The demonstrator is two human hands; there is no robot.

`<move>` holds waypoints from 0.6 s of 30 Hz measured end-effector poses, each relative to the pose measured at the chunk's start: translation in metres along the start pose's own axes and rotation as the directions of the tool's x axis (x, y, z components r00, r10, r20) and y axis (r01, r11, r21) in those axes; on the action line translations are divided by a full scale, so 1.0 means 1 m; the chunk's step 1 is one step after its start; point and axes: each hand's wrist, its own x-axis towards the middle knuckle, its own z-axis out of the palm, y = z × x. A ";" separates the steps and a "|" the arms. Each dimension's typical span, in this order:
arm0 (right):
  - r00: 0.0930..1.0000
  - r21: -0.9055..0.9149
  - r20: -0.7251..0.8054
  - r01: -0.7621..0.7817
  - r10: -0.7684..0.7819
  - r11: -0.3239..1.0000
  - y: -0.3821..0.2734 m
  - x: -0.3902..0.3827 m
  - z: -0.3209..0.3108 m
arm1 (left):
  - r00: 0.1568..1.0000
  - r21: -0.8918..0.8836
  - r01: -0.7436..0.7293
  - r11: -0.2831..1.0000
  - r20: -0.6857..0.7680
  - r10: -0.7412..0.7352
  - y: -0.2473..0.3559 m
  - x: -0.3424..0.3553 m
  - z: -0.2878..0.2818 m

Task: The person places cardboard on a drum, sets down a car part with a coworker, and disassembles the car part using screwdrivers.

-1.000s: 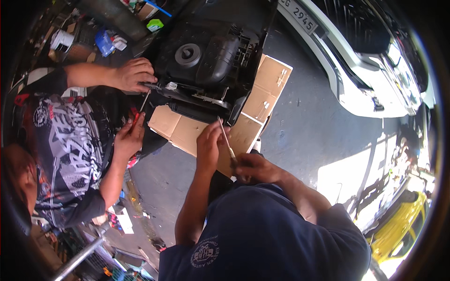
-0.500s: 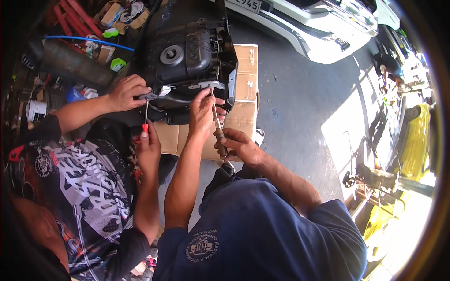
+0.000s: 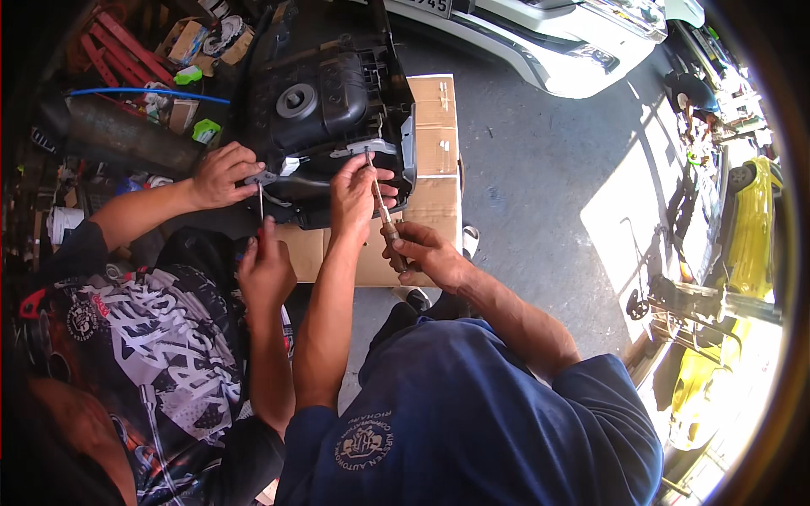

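Between the right hand [image 3: 432, 255], curled round its handle [image 3: 393, 250], and the left hand [image 3: 352, 196], half spread at its shaft [image 3: 377, 190], pinching or not I can't tell, the screwdriver [image 3: 389, 232] looks light, stiff, best gripped by that handle.

You wear a navy-blue shirt [image 3: 498, 413] that spreads well below your right hand [image 3: 429, 253], its short, loose sleeves [image 3: 612, 405] leaving both forearms [image 3: 324, 337] bare. Below your left hand [image 3: 354, 202], the cloth carries a round, pale crest [image 3: 364, 444] ringed with lettering. Your trousers [image 3: 392, 327] look dark.
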 end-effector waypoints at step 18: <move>1.000 0.026 -0.024 -0.019 0.019 0.999 0.021 -0.005 -0.004 | 0.999 0.080 0.006 0.997 0.033 -0.009 -0.009 -0.007 0.001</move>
